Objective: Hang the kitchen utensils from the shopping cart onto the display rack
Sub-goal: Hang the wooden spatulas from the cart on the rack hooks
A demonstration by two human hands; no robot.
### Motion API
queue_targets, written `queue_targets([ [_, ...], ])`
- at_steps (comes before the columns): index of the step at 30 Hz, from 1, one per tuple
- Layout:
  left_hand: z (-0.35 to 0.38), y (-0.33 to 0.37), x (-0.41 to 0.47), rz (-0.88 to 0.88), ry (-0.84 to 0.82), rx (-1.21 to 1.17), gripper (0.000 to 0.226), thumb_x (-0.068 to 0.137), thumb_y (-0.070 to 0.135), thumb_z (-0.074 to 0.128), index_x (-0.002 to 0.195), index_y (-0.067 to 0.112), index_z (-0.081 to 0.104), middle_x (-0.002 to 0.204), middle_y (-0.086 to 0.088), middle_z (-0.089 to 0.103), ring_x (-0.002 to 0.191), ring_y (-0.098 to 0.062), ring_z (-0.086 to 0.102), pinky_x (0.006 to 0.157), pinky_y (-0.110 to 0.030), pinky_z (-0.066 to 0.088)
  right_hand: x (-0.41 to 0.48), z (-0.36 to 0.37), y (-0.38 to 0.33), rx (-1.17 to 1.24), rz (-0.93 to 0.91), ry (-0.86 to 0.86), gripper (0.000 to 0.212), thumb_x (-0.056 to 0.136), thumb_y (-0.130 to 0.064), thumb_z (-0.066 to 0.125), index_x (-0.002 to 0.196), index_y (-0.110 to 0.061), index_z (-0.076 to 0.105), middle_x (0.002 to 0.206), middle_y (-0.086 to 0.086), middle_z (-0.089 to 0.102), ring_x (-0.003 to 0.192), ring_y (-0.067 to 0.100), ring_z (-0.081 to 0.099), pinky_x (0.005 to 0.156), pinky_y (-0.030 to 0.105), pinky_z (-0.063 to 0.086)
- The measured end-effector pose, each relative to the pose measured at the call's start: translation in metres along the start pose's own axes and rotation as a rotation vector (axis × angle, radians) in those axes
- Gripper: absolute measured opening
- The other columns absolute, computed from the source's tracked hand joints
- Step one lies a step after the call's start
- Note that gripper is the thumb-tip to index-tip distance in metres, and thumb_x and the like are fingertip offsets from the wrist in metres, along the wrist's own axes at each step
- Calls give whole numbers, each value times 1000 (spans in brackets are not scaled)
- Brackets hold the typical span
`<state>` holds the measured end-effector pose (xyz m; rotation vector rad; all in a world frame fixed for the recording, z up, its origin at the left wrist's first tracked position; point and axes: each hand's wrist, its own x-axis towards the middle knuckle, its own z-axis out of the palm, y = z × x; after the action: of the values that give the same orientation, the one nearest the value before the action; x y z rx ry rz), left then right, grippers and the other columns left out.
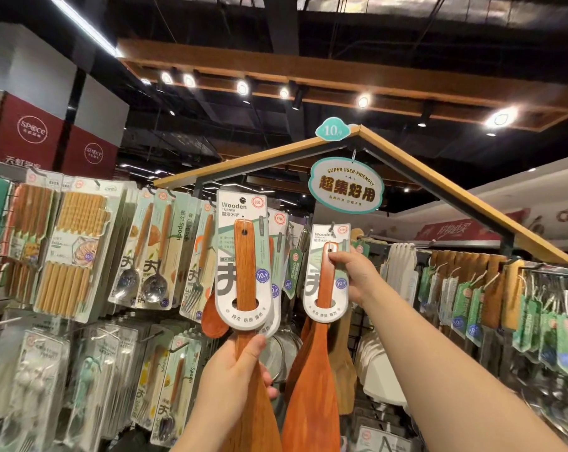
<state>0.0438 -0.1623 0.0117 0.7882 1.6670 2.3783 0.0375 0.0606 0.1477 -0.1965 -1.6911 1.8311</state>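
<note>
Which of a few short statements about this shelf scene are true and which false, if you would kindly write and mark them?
1. The left grip holds a wooden turner by its handle, below the card. True.
2. The right grip is empty. False: it pinches the handle of a second turner, further right.
3. The oval sign overhead reads "SUPER USER-FRIENDLY". True.
4. The packs at the far left hold knives. False: they are chopstick packs.
</note>
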Motion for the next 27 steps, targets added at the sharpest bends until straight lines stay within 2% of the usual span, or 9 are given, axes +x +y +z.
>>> queue_targets([
  [3,0,1,4,12,6,14,24,92,28,53,88,4,55,53,-11,59,47,-26,61,44,-27,51,7,-1,5,-89,-14,70,14,92,-2,53,102,-10,58,90,13,68,78,26,66,74,42,55],
  [6,-1,2,11,-6,-1,-4,21,93,26,52,87,6,54,51,-10,57,44,-26,58,42,-26,48,17,2,17,-246,-22,176,25,92,-8,57,117,-7,54,97,11,68,81,24,66,68,36,55],
  [8,-2,2,16,-12,-3,16,22,93,27,52,88,6,53,51,-9,58,44,-25,59,42,-27,49,24,4,25,-366,-33,282,39,93,-16,58,129,-5,48,106,13,65,89,27,65,76,40,53],
  [11,-6,1,23,-6,14,64,26,92,29,53,89,3,53,52,-7,60,47,-24,62,46,-29,51,34,8,30,-516,-61,416,34,92,-26,59,119,-6,56,111,11,63,95,27,58,85,38,48],
  [15,-13,-2,27,9,27,155,32,92,32,52,93,0,54,56,-8,63,52,-26,66,56,-36,54,43,10,37,-695,-66,558,48,92,-32,58,132,-7,47,130,12,55,117,32,52,92,37,43],
  [19,-14,-4,21,-32,37,115,25,93,28,52,88,3,54,54,-9,61,48,-24,64,48,-30,52,32,14,53,-592,-103,706,50,89,-29,61,132,-13,41,136,10,47,122,33,48,99,42,42],
  [22,-9,-3,16,-39,18,110,24,94,28,52,87,4,52,57,-11,60,45,-21,62,42,-26,50,1,26,50,-375,-283,864,45,91,-23,56,132,-14,40,135,9,43,123,27,43,99,39,39],
  [25,-1,-3,9,-30,15,94,21,94,28,52,81,10,52,56,-11,59,43,-21,61,39,-23,47,-60,54,44,-164,-553,727,33,93,-20,55,124,-16,43,113,-1,49,102,14,51,78,14,39],
  [27,4,-3,4,-22,3,130,21,93,28,53,78,13,52,58,-11,60,47,-21,62,41,-24,47,-97,78,44,-277,-561,455,42,92,-31,57,128,-19,38,116,-2,49,103,11,51,80,14,42],
])
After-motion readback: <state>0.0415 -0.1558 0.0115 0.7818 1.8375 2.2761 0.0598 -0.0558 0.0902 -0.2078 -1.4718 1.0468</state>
